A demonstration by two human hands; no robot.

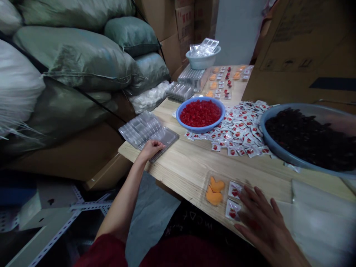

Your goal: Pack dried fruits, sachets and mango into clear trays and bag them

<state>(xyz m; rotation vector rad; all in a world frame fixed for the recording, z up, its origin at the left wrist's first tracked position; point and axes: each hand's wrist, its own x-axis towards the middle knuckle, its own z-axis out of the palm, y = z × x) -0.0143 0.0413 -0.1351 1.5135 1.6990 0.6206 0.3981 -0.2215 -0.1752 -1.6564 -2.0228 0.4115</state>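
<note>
My left hand [152, 149] is closed at the near edge of a fanned stack of clear plastic trays [141, 128], fingers pinched on a tray rim at the table's left corner. My right hand [263, 218] is open, its fingers spread above the right part of a filled clear tray [205, 185]. In that tray lie orange pieces [214, 191] on the left and two white sachets with red pictures [233, 208] in the middle. Whatever lies in its right part is mostly hidden under my right hand.
A blue bowl of red pieces [200, 113], a heap of sachets [244, 128] and a big basin of dark pieces [314, 137] stand beyond. Filled trays [219, 83], stacked empty trays [191, 78] and a pale basin [203, 61] are farther back. Stuffed sacks [75, 55] line the left.
</note>
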